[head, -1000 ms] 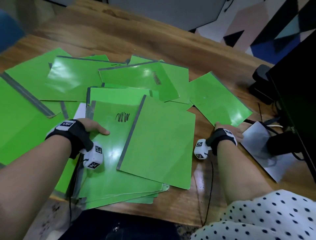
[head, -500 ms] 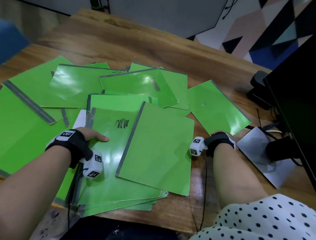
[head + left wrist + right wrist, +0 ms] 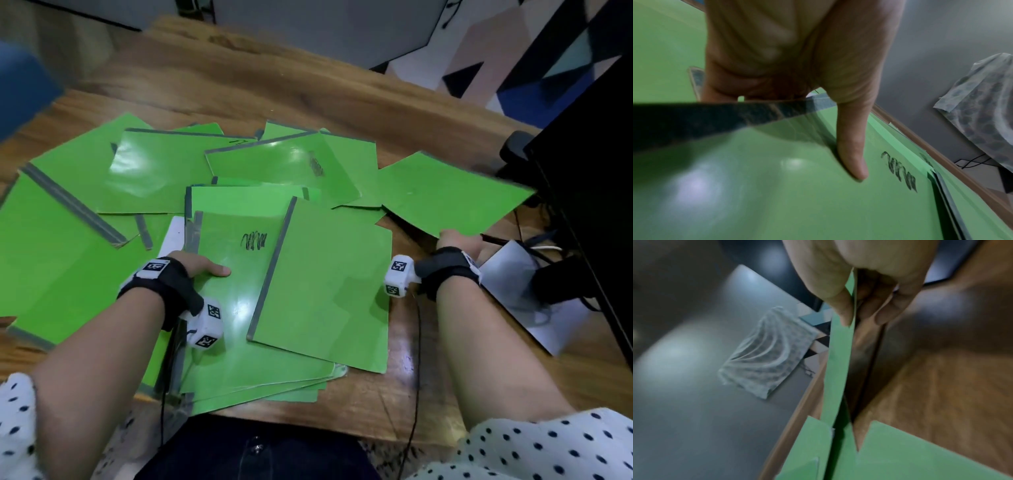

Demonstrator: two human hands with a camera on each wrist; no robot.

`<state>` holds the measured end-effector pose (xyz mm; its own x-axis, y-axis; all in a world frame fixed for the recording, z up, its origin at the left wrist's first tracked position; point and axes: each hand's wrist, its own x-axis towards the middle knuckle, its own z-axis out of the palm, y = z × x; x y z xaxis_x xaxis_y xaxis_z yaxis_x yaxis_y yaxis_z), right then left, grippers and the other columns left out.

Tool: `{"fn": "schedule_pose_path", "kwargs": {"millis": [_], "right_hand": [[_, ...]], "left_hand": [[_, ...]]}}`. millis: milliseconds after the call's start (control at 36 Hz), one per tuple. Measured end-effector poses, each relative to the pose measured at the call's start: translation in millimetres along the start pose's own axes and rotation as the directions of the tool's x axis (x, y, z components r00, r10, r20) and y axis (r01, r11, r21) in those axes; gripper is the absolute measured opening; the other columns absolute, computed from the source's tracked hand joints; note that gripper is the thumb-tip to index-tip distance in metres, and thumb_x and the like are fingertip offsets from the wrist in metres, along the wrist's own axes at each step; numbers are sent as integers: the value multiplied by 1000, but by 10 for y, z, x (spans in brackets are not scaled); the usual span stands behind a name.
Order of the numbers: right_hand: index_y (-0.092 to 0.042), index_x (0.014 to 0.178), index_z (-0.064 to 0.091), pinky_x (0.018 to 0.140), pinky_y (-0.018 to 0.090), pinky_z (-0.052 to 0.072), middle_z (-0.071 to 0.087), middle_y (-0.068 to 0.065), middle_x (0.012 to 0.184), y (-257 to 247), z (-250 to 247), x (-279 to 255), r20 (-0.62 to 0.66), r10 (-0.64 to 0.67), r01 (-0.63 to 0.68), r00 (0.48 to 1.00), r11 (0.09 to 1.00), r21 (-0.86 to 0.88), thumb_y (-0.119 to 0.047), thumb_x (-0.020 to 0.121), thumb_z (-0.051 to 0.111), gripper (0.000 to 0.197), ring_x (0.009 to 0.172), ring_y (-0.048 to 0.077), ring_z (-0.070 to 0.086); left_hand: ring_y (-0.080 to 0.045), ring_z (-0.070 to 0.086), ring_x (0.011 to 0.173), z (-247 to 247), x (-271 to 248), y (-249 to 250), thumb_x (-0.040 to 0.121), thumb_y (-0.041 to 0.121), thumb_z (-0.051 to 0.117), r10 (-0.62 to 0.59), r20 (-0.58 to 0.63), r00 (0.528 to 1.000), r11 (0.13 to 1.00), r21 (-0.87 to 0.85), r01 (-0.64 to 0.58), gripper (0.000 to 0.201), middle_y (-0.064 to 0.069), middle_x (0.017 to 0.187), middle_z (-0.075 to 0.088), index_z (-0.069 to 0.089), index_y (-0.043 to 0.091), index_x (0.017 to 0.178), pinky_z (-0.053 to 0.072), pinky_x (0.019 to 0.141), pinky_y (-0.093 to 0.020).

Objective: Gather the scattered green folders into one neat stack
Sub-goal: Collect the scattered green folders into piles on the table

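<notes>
The right hand (image 3: pixel 457 241) pinches one folder (image 3: pixel 452 193) lifted off the desk (image 3: pixel 370 404); the left hand (image 3: pixel 195 265) grips the started stack (image 3: pixel 239 308). Beyond both hands many folders lie scattered; most gathering seems left.

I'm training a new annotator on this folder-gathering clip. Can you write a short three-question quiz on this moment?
1. True or false: the right hand pinches the edge of a green folder.
2. What does the left hand grip? A) the scribbled folder B) the white sheet C) nothing
3. Which is nearest the monitor: the lifted folder or the scribbled one?

Key: 1 true; 2 A; 3 the lifted folder.
</notes>
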<state>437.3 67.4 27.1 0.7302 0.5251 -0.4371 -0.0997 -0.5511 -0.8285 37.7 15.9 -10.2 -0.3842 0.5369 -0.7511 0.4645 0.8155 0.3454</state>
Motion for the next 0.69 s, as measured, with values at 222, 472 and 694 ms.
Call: {"fn": "schedule_pose_path", "kwargs": {"millis": [222,472,694], "right_hand": [[2,119,57,80,31,38,59,17,124,-521,-92,-246,-270,-225,186,936,969,-160,-6,89,48,33,114,32,55],[6,98,62,75,30,37,63,24,98,-899,-192,-517,-249,-787,756,565,614,-225,-18,91,54,27,89,33,59],[3,112,54,77,28,41,61,5,90,-1242,-154,-639,-327,-821,842,469,527,-117,-25,96,44,34,81,18,56]], "left_hand": [[-39,52,114,35,-70,-58,64,34,85,-1,-15,1000,998,-64,1,94,-23,130,51,39,-7,135,45,97,-46],[-39,52,114,66,-10,-87,67,35,83,12,-7,1000,999,-47,-12,90,-24,130,52,39,-8,133,46,95,-45],[-38,54,110,53,58,-103,65,37,84,33,-1,999,999,-29,-33,90,-22,126,54,42,-8,130,47,94,-44]]}}
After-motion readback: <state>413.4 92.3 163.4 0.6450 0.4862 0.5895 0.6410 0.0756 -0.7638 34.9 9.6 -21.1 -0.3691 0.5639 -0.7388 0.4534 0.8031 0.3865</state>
